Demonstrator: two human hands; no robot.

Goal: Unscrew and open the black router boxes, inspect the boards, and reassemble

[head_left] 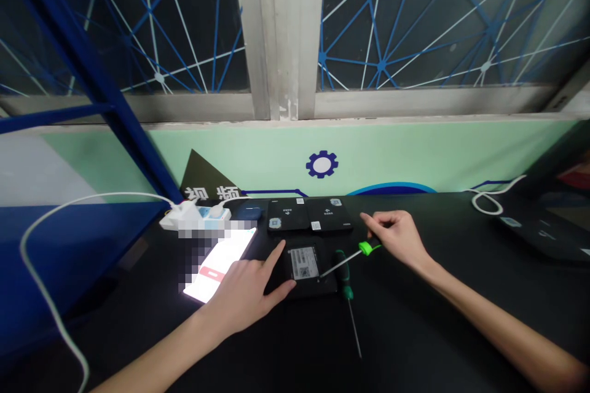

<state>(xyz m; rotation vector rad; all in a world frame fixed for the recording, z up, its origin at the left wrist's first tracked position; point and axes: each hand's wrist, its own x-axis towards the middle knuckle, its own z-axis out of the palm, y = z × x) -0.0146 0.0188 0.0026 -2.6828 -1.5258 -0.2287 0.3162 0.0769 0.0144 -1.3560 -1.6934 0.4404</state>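
A small black drive (306,269) with a white label lies flat on the black table (415,319). My left hand (246,295) rests beside it, index finger and thumb spread and pressing on its left edge. My right hand (396,236) is closed round a green-collared screwdriver (348,256), whose tip touches the drive's right corner. A second green-handled screwdriver (348,295) lies loose on the table just right of the drive.
Two more black drives (310,215) lie side by side behind. A lit phone (221,261) lies to the left, near a white power strip (196,216) with a white cable. Another white cable (488,199) and dark devices sit at the far right.
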